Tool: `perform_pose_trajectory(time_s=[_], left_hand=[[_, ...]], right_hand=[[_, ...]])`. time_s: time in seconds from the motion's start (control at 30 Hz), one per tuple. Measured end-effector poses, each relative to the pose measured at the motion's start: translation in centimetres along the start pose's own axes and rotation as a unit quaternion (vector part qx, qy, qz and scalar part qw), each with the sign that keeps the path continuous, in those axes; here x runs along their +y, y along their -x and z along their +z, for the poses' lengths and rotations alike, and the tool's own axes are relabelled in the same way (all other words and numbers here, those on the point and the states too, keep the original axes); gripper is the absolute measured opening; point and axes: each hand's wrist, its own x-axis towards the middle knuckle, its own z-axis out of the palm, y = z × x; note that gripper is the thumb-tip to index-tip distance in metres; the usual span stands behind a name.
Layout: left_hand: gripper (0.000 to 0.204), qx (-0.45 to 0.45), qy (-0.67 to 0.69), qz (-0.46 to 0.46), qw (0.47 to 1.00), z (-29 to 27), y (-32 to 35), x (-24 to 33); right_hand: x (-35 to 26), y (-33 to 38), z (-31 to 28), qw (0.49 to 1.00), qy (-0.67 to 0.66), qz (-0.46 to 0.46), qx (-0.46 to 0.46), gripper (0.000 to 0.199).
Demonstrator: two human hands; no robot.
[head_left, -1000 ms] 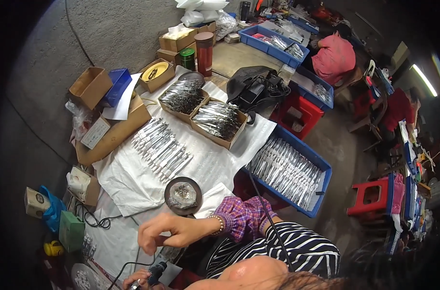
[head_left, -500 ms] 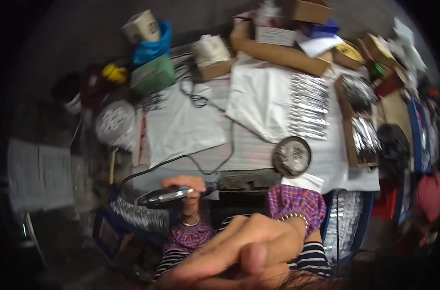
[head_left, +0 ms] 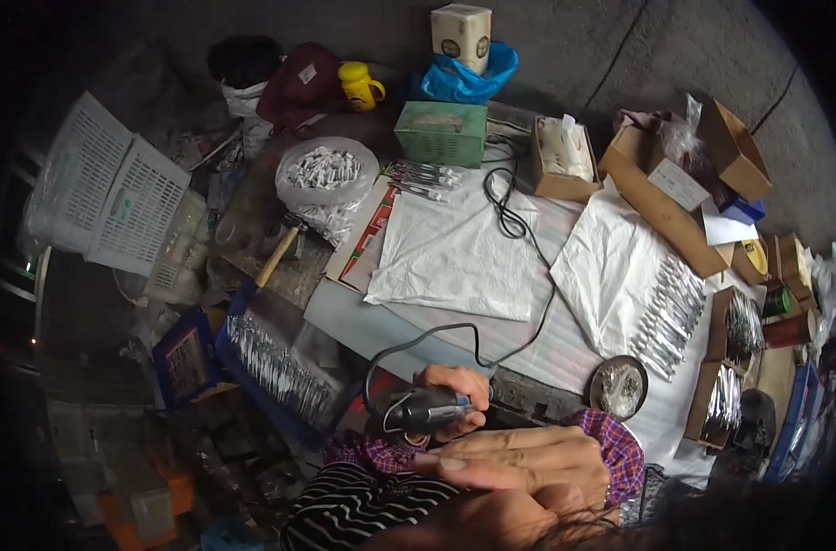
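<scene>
My left hand (head_left: pixel 464 397) is wrapped round a dark, corded handheld power tool (head_left: pixel 422 410), held in front of my lap at the table's near edge. Its black cable (head_left: pixel 427 332) loops back over the table. Very close to the camera is my right hand (head_left: pixel 528 464), fingers stretched out and pointing left, just below the tool. I see nothing held in it, though its underside is partly hidden. Beyond it sits a round dark dish (head_left: pixel 617 386) of small shiny pieces. Slim silver metal tools (head_left: pixel 670 317) lie in a row on white sheeting.
A green perforated box (head_left: pixel 443 133) stands at the back. Cardboard boxes (head_left: pixel 661 207) line the back right, and silver pieces (head_left: pixel 725 404) fill a carton at right. To the left are a blue tray (head_left: pixel 239 367), a hammer-like wooden handle (head_left: pixel 277 257) and a bag of white pieces (head_left: pixel 326 170).
The view has turned to the left, showing more of that side. The tool, still in my left hand, is closer to my right hand. My right hand's fingers remain stretched.
</scene>
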Motion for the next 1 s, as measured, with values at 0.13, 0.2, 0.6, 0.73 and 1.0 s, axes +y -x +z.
perform_pose_trajectory(time_s=[0.13, 0.2, 0.6, 0.73, 1.0], left_hand=[[0.036, -0.023, -0.043, -0.017, 0.999, -0.6, -0.8, 0.6], [0.037, -0.020, -0.056, -0.030, 0.998, -1.1, -0.9, 1.8], [0.039, -0.010, 0.029, 0.042, 0.999, -2.4, -0.2, -1.3], [0.038, -0.008, 0.030, 0.028, 0.999, -2.5, -0.5, -1.2], [0.040, 0.007, 0.076, 0.027, 0.997, -3.1, -0.5, -1.8]], right_hand=[[0.7, -0.8, -1.0, 0.974, 0.220, 0.035, 0.042, 0.035], [3.3, -2.7, -2.7, 0.934, 0.329, 0.126, 0.055, 0.023], [27.1, -8.3, -14.2, 0.762, 0.605, 0.224, 0.058, 0.023], [31.4, -9.0, -14.8, 0.725, 0.657, 0.191, 0.084, 0.013], [32.6, -9.3, -15.9, 0.707, 0.681, 0.172, 0.083, 0.014]])
